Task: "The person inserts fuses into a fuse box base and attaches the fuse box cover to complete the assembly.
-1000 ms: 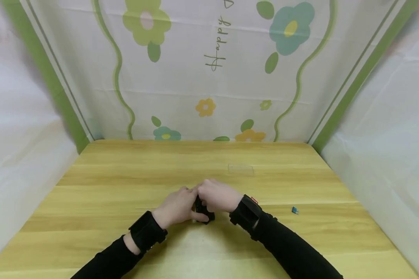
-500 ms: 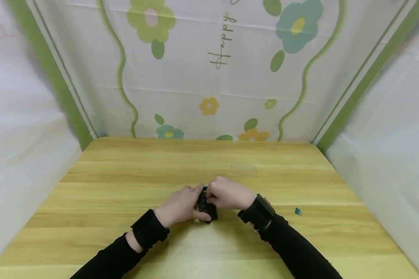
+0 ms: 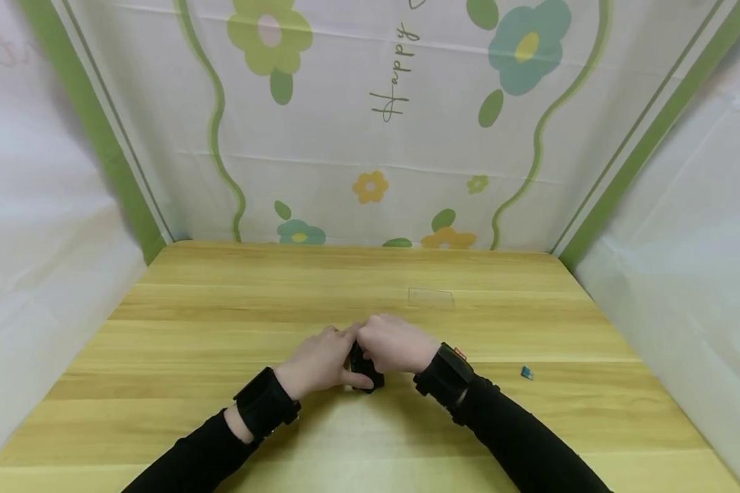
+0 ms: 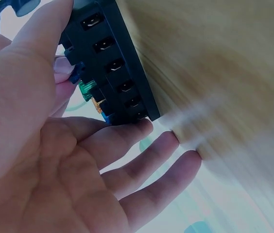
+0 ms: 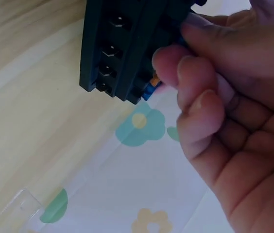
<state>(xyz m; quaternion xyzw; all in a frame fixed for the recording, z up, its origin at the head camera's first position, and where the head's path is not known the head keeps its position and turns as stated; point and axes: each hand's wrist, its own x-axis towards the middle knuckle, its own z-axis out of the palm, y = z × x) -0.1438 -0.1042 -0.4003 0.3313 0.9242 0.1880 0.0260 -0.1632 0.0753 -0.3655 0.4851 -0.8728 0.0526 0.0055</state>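
A black fuse block (image 3: 370, 375) stands on the table between the hands, with a row of metal terminals along its side. Coloured blade fuses sit in it: a green fuse (image 4: 86, 90) and an orange fuse (image 4: 97, 105) show in the left wrist view. My left hand (image 3: 317, 363) grips the block by its ends, thumb at the near end. Over the block's top, my right hand (image 3: 397, 346) has its thumb and index finger pinching a small blue blade fuse (image 5: 179, 40), mostly hidden by the fingertips. How deep that fuse sits cannot be seen.
A loose blue blade fuse (image 3: 527, 373) lies on the wooden table (image 3: 222, 308) to the right. Behind the hands lies a clear plastic cover (image 3: 430, 298). White flowered cloth (image 3: 321, 137) hangs at the back and sides.
The right hand drew back to the right half a second ago, baring the block's top, and now is back over it. The left hand keeps its grip on the block.
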